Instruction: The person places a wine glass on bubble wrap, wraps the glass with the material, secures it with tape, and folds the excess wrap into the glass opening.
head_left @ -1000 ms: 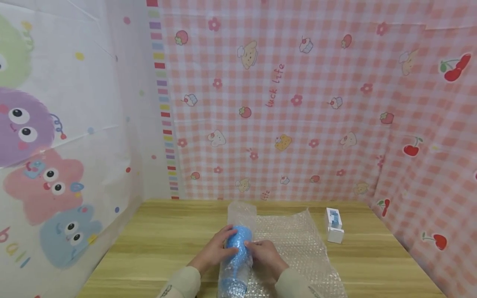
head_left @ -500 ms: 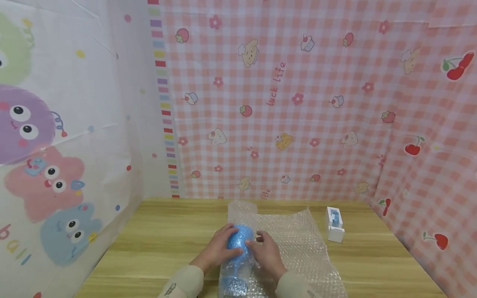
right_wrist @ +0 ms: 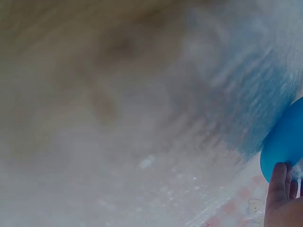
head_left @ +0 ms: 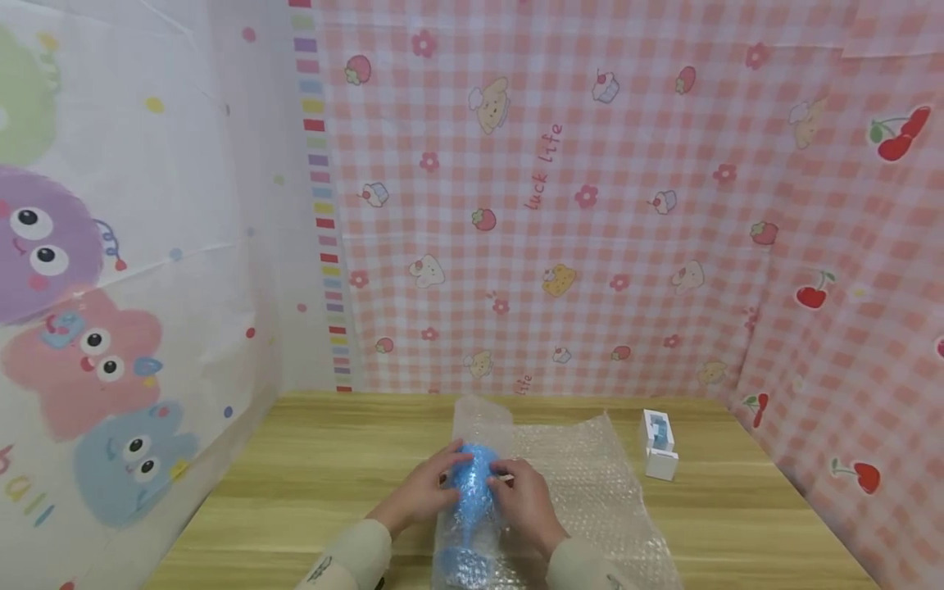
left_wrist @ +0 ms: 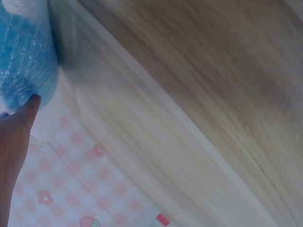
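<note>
- Against the left side of the wrapped blue object [head_left: 472, 479], the left hand [head_left: 422, 493] holds on, its thumb and forefinger set apart and bent over the body.
- On the opposite side, the right hand [head_left: 527, 496] has bent fingers [right_wrist: 278, 182] touching the object; in the right wrist view they lie close together against its smooth, rounded blue end. Whether the right thumb and forefinger pinch the wrapping I cannot tell.
- Between both hands, the object lies lengthwise at the near middle of the surface [head_left: 317, 467], pointing away from the person. Two blue parts show through the clear layers, one under the hands and one at the near edge of view, with a paler stretch between.
- Around it goes bubble wrap [head_left: 590, 475], rolled into a tube that runs past the object's far end; the rest spreads flat to the right.
- Both wrists come out of cream sleeves [head_left: 357, 551].
- Beyond the sheet, to the right and apart from it, stands a white tape dispenser [head_left: 661, 465] with a light-blue middle.
- Behind the wood-grained surface hangs a pink checked cloth [head_left: 583, 246]; on the left, a white cloth [head_left: 221, 287] printed with cartoon creatures.
</note>
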`<state>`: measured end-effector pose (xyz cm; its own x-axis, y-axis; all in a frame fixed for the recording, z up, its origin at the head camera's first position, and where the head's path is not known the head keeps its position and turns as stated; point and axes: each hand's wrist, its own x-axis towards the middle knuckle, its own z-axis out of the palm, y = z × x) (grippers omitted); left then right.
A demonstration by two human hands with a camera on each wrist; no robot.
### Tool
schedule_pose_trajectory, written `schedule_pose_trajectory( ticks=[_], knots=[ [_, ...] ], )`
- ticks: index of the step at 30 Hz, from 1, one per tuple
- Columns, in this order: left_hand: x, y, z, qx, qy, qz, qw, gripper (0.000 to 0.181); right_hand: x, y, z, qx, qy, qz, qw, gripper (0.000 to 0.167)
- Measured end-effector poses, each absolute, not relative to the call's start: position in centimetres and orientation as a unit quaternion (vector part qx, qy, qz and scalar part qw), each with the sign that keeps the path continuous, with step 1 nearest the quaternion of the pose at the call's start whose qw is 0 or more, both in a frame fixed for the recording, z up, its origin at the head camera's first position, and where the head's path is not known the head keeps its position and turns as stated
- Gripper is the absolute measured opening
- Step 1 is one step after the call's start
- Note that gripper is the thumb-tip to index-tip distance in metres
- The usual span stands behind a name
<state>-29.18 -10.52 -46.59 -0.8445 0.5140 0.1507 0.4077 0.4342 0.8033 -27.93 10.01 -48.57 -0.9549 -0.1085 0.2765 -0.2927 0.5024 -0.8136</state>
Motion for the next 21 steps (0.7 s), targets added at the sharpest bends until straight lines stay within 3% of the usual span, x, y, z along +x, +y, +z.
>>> schedule_pose_trajectory(
  ticks=[5,21],
  knots=[
    [-29.0,-10.5,-46.2,0.296,0.859,0.41,0.081,0.058,-28.0,10.5,-48.6,0.091,-0.849,0.518,0.062,0.025],
    [-29.3,-9.7,-46.8,0.328,0.874,0.357,0.028,0.057,-28.3,10.7,-48.7,0.041,-0.818,0.573,0.008,0.036]
  ],
)
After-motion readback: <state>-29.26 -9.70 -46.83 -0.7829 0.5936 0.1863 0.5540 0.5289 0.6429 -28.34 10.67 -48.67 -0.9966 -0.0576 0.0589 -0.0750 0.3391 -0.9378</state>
